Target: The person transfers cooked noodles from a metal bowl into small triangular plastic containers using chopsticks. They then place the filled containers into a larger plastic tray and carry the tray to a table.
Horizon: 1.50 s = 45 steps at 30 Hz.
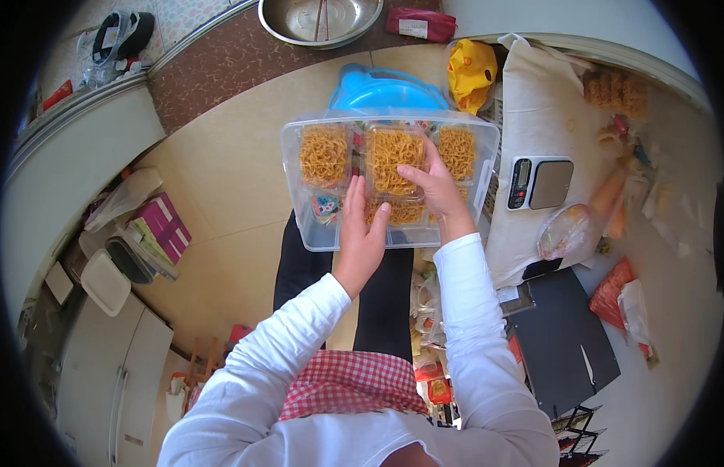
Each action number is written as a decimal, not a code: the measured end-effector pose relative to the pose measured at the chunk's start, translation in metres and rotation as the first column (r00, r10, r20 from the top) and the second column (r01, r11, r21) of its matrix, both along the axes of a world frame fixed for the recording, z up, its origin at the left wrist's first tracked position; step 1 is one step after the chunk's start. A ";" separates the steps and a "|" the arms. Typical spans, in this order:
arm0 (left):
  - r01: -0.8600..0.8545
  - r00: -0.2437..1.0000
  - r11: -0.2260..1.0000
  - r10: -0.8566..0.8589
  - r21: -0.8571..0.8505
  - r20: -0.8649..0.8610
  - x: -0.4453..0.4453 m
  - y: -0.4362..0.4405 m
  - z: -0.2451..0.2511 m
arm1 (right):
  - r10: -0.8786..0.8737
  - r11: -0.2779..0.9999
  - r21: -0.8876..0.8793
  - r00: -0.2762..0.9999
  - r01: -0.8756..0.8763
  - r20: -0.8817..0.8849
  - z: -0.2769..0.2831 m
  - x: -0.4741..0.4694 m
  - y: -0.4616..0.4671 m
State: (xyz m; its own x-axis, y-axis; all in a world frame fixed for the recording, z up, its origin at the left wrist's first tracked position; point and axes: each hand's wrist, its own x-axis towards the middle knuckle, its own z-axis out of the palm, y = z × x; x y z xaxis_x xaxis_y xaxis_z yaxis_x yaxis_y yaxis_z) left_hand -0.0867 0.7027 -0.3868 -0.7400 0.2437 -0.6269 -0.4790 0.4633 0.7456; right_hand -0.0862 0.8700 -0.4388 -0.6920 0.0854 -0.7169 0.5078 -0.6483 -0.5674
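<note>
A clear plastic pack of dried noodles (395, 159) is in my right hand (440, 190), with the thumb over its top and the fingers along its right side. My left hand (362, 239) is held flat by the pack's lower left corner, thumb apart; whether it touches the pack I cannot tell. Both hands are over a translucent plastic bin (292, 219). Inside it, another noodle pack (324, 156) sits at the left and one more (457, 153) at the right. Further noodles (400, 213) lie lower down, partly covered by my hands. A small blue printed packet (325, 204) shows at the bin's left.
Behind the bin is a blue plastic tub (388, 93). A steel bowl (321, 20) with chopsticks stands at the far edge. To the right, a cloth-covered surface (528, 105) bears a digital kitchen scale (540, 183) and a wrapped food package (566, 232). Purple boxes (163, 225) are at the left.
</note>
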 end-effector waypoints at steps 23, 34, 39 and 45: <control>0.417 0.796 0.869 -0.490 -0.266 -0.354 -0.020 -0.005 0.001 | 0.078 0.689 0.698 0.977 -0.196 0.197 -0.017 0.003 -0.035; 0.456 0.728 0.849 -0.529 -0.267 -0.436 -0.030 -0.008 0.001 | 0.023 0.808 0.577 0.984 -0.123 0.177 -0.023 0.002 -0.035; 0.625 0.441 0.655 -0.746 -0.425 -0.499 -0.067 0.009 0.000 | -0.108 0.884 0.465 0.987 0.040 0.120 -0.020 -0.006 -0.032; 0.800 0.141 0.412 -0.835 -0.436 -0.532 -0.124 0.045 -0.018 | 0.145 0.601 0.728 0.940 -0.331 0.307 -0.034 -0.019 -0.007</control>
State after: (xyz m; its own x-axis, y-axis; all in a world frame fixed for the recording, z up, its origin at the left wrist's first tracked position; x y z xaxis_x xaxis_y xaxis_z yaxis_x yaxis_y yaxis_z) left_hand -0.2111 0.7477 -0.4044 -0.2744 0.9468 -0.1680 0.7380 0.3194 0.5945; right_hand -0.1055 0.8631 -0.4723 -0.6224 0.5144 -0.5898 0.7367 0.1305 -0.6635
